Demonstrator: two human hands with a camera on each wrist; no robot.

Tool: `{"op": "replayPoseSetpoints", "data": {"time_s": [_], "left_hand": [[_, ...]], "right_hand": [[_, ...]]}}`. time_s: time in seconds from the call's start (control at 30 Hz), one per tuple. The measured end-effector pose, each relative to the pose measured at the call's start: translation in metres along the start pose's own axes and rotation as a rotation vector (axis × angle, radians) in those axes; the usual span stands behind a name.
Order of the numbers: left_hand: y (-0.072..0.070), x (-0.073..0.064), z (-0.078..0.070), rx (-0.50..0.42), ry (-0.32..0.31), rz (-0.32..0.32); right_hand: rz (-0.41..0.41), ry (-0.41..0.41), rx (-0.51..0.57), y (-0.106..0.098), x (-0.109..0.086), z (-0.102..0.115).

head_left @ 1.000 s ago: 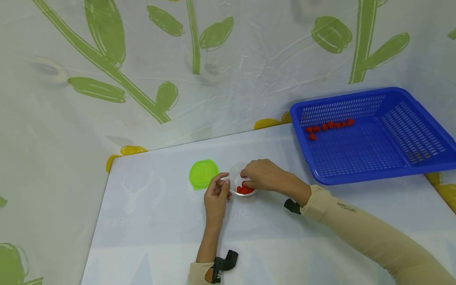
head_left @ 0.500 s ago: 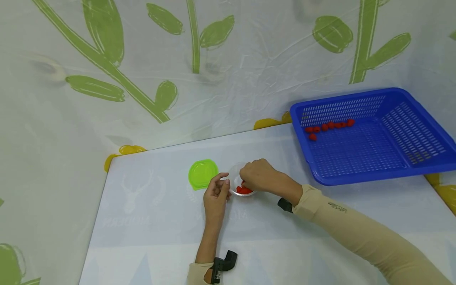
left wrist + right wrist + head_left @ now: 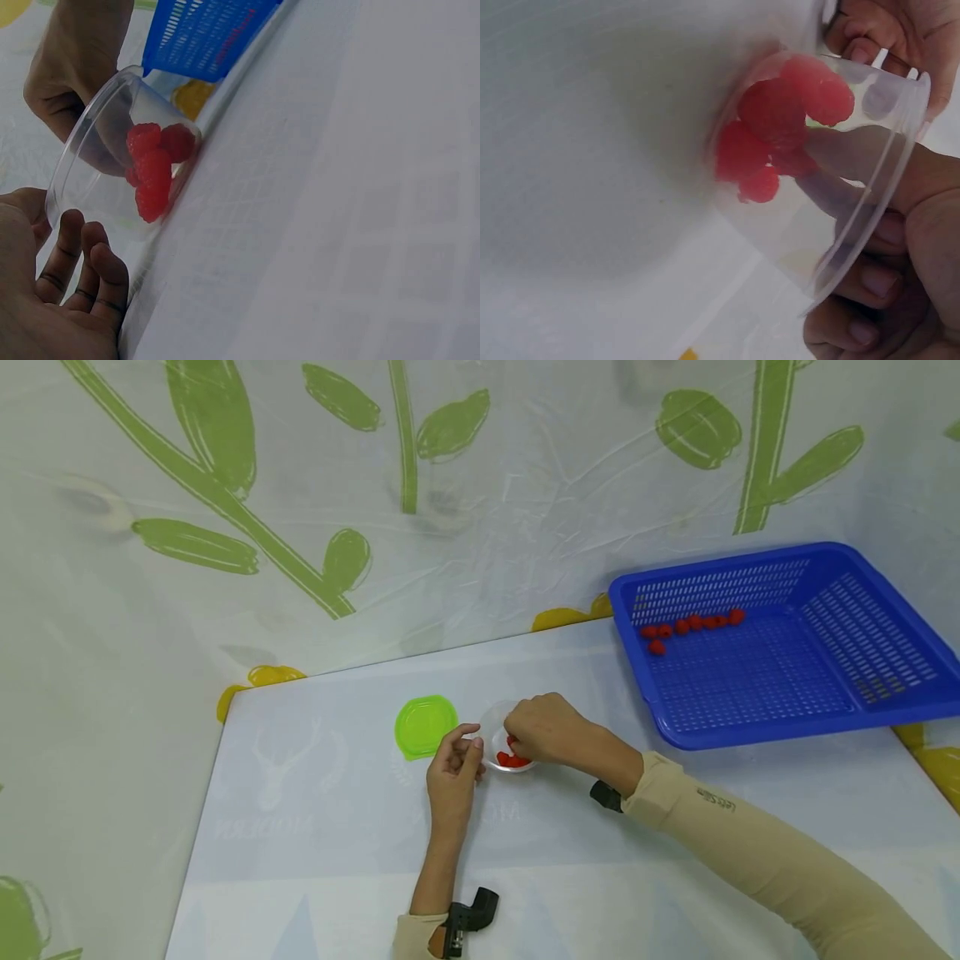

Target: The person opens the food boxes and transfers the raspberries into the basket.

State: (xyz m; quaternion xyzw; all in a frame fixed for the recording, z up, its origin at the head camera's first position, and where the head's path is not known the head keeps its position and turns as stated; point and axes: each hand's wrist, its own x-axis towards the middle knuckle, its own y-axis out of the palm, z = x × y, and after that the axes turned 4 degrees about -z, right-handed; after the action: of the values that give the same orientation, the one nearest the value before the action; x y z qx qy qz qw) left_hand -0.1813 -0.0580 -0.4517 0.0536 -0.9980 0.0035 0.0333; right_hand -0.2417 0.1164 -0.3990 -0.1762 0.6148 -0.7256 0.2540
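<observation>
The clear plastic cup (image 3: 780, 240) near the tabletop's (image 3: 337, 843) far edge is part-filled with raspberries (image 3: 154, 169); others are left in the blue basket (image 3: 750, 677), far right corner. The lime-green lid (image 3: 426, 727) is off. The left hand (image 3: 453, 770), fingers loosely bent, touches the cup; the right hand (image 3: 546, 727) pinches a raspberry inside.

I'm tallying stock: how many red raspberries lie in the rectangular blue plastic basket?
8 visible: seven red raspberries along the basket's far wall, one nearer, at left; others may hide.
</observation>
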Motion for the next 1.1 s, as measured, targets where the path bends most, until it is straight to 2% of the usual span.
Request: {"op": "replayPoseSetpoints", "data": {"time_s": [0.1, 0.3, 0.37, 0.67, 1.1], "left_hand": [[0.001, 0.001, 0.004, 0.005, 0.002, 0.004], [0.000, 0.004, 0.029, 0.008, 0.009, -0.004], [0.000, 0.004, 0.033, 0.009, 0.014, -0.001], [-0.005, 0.006, 0.033, 0.038, 0.018, 0.002], [-0.003, 0.005, 0.035, 0.033, -0.005, -0.004]], "right_hand": [[-0.012, 0.025, 0.010, 0.000, -0.002, 0.000], [-0.003, 0.063, 0.075, -0.006, -0.007, -0.001], [0.001, 0.074, 0.099, -0.010, -0.010, -0.001], [-0.054, 0.121, 0.192, -0.032, -0.025, -0.008], [-0.182, 0.168, 0.236, -0.063, -0.066, -0.046]]}}
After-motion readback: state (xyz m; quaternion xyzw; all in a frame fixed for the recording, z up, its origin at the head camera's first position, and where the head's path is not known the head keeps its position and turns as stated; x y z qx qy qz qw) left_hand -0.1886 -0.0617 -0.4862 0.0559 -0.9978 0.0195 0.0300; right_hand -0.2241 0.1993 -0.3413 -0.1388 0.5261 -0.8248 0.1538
